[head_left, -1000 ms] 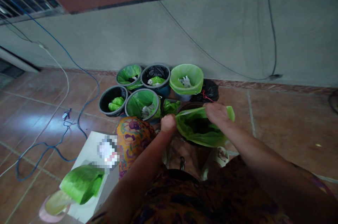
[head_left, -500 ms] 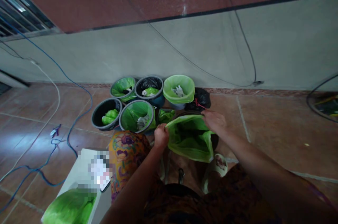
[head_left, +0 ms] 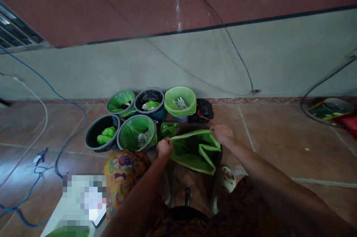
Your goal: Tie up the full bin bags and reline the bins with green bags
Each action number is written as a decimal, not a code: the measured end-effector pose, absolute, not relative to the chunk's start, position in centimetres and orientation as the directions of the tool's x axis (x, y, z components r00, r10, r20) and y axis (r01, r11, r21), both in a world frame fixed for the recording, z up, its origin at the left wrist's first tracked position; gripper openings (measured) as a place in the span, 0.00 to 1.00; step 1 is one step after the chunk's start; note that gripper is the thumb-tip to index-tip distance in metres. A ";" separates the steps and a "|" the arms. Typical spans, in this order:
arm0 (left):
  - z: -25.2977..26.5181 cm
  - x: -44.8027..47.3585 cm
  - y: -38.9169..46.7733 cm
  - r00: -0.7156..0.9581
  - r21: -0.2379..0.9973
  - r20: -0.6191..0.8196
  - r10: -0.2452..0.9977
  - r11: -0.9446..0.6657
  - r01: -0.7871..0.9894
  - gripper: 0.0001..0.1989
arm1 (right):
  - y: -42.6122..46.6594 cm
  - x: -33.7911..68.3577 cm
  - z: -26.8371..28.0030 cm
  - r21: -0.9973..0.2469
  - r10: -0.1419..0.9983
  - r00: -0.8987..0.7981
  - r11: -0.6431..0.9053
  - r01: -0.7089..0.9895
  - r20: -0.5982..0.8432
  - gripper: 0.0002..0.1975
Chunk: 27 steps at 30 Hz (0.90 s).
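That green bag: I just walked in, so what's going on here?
A person's left hand and right hand grip the rim of the green bag, its mouth partly open at a dark bin; how far it sits inside is hidden. Other bins holding bags stand to the left and beyond, with a black bag by the wall.

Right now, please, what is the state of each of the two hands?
Left hand: closed, holding the rim of the green bag on its left side.
Right hand: closed, gripping the same rim on its right side.
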State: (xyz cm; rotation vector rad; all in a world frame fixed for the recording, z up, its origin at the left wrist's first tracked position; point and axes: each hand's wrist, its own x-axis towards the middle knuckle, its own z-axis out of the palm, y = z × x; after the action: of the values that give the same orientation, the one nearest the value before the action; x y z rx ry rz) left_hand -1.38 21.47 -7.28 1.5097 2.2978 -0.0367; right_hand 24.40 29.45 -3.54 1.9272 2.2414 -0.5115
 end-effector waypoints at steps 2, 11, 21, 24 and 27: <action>-7.3 -1.5 21.4 -0.362 0.212 -0.295 0.884 0.430 0.878 0.17 | 29.6 24.3 -3.7 -0.215 0.931 -0.193 0.129 0.968 -0.311 0.14; -6.9 1.1 24.0 -0.092 0.359 -0.136 0.986 0.135 0.924 0.19 | 30.9 23.1 -5.0 -0.373 0.935 -0.202 0.083 0.924 -0.291 0.14; -11.0 -1.4 29.8 -0.094 0.717 -0.301 0.949 0.290 0.634 0.15 | 33.6 23.6 -8.7 -0.348 0.932 0.017 -0.153 0.925 -0.363 0.15; -11.8 -1.6 31.3 -0.179 0.659 -0.315 0.932 0.350 0.666 0.14 | 34.5 23.2 -9.5 -0.327 0.919 0.055 -0.193 0.925 -0.389 0.15; -12.3 -1.3 32.3 -0.248 0.556 -0.332 0.910 0.401 0.728 0.14 | 35.4 23.2 -10.4 -0.307 0.908 0.054 -0.195 0.932 -0.416 0.15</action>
State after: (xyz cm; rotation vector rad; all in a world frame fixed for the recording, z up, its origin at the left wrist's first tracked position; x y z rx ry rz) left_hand -1.28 32.35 -12.26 1.3911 2.0484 0.3840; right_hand 23.21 35.37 -10.38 2.2476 1.9638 -0.8277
